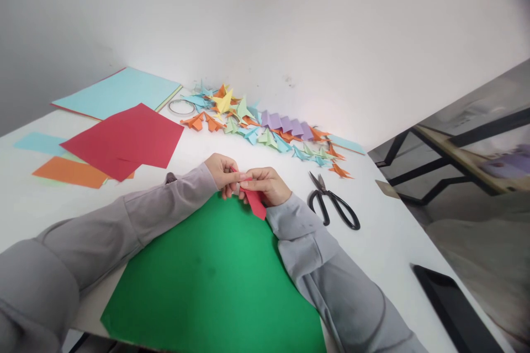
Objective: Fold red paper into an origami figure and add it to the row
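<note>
My left hand (222,172) and my right hand (268,183) meet above the far edge of a large green paper sheet (215,281). Both pinch a small folded red paper piece (255,202), whose lower end hangs down over the green sheet. The fingers of both hands are curled closed on the fold. Grey sleeves cover both forearms.
A red sheet (124,140), an orange sheet (70,172) and light blue sheets (118,92) lie at left. A row of folded coloured paper figures (265,129) runs along the wall, near a tape ring (181,106). Black scissors (333,207) lie right of my hands; a dark tablet (453,311) is near the table's right edge.
</note>
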`<action>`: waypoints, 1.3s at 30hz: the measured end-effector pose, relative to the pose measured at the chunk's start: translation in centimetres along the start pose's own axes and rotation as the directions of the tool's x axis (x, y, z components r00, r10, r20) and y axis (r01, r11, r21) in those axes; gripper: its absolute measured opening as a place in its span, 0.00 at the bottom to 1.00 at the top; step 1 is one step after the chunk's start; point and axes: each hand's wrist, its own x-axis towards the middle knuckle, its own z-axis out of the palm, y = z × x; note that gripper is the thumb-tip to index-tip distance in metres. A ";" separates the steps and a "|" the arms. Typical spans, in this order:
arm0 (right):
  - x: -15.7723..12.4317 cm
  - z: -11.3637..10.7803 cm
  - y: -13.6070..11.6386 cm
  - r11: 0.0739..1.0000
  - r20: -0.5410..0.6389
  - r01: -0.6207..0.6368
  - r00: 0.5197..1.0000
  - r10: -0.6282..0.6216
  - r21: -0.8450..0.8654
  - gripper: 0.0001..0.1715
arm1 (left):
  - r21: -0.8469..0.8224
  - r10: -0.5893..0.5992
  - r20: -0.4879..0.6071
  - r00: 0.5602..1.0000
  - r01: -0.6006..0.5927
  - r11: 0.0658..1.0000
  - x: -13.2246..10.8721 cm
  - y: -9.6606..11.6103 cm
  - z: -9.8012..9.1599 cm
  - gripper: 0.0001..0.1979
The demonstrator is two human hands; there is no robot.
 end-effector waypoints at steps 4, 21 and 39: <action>0.0 0.2 -0.1 0.999 -0.043 0.021 0.999 -0.019 0.029 0.10 | -0.034 -0.063 -0.063 0.996 0.061 0.998 0.0 0.5 0.3 0.19; 0.2 0.1 0.4 0.995 -0.062 0.087 0.995 -0.084 0.044 0.10 | -0.202 -0.074 -0.111 0.991 0.050 0.978 0.0 0.6 0.2 0.14; 0.1 0.0 0.3 0.997 -0.081 0.074 0.994 -0.071 0.028 0.11 | -0.197 -0.025 -0.168 0.985 -0.009 0.980 0.1 0.8 0.2 0.13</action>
